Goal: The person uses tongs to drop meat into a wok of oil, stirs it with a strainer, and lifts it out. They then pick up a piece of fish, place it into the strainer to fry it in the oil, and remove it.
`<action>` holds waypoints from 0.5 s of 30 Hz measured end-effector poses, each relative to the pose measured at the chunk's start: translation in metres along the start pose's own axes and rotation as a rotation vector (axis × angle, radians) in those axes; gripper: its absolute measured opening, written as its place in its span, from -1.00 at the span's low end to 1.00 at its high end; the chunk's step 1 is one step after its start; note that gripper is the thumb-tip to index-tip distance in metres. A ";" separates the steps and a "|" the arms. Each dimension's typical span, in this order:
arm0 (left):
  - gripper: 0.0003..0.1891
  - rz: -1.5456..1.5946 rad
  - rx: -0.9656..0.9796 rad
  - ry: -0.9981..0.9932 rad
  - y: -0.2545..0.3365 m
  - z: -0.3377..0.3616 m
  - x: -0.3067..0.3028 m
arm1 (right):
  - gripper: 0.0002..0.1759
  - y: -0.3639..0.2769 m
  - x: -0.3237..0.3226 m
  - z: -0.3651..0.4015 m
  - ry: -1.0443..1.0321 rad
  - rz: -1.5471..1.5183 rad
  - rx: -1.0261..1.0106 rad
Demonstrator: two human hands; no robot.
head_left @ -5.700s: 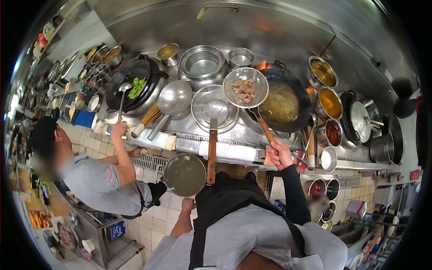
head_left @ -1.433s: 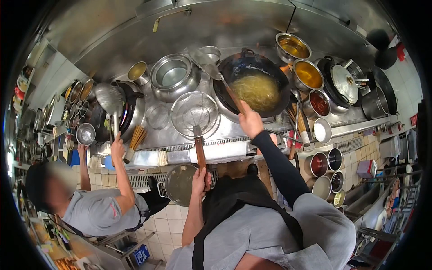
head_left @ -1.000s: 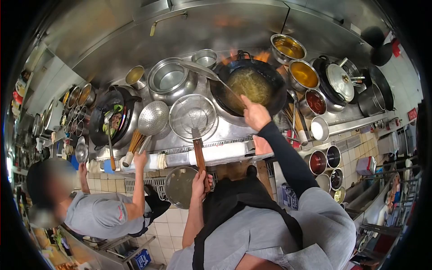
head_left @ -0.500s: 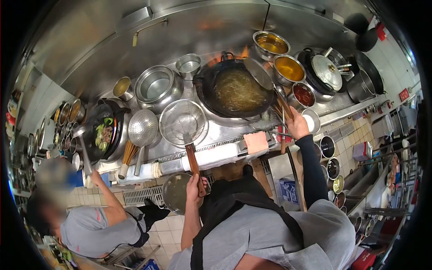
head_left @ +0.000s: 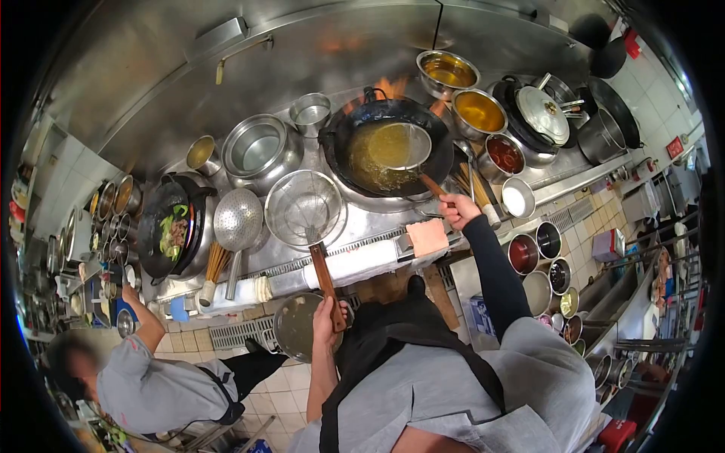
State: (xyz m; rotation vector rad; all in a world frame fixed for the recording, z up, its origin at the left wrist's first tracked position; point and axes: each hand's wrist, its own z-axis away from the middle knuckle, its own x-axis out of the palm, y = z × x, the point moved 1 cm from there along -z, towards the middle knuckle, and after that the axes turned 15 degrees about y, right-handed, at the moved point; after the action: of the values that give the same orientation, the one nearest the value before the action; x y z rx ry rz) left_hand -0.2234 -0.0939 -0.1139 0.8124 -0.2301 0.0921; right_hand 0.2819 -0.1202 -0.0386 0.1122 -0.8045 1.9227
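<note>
Steel range (head_left: 273, 254) ahead, left grip (head_left: 326, 317) wraps one strainer handle (head_left: 325, 276), right grip (head_left: 459, 211) wraps another, its mesh (head_left: 402, 146) beyond, perhaps touching oil (head_left: 362, 156).

A fine-mesh skimmer (head_left: 404, 143) is held by the right hand (head_left: 459, 210) over the yellowish liquid (head_left: 368, 171) in a black wok (head_left: 341, 143); whether the liquid is touched cannot be told. Flames (head_left: 390, 87) are seen behind the wok. A wire strainer (head_left: 303, 200) is gripped near its handle's end by the left hand (head_left: 325, 320). Greens (head_left: 179, 211) and meat (head_left: 180, 229) are contained in a second wok (head_left: 153, 219).
</note>
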 end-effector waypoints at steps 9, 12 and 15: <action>-0.69 0.061 -0.011 0.019 0.003 0.016 -0.001 | -0.60 0.008 0.022 0.019 0.091 0.401 -0.302; -0.70 0.033 -0.020 0.025 -0.004 0.016 -0.004 | -0.61 0.017 0.035 0.017 0.017 0.259 -0.229; -0.71 0.029 -0.033 0.021 -0.001 0.013 -0.001 | -0.62 0.022 0.049 0.023 -0.012 0.189 -0.200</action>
State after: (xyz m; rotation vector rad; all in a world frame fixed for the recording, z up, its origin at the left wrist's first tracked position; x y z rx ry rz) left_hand -0.2264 -0.1042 -0.1064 0.7753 -0.2233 0.1233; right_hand 0.2334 -0.1018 -0.0120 -0.0772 -1.0416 2.0058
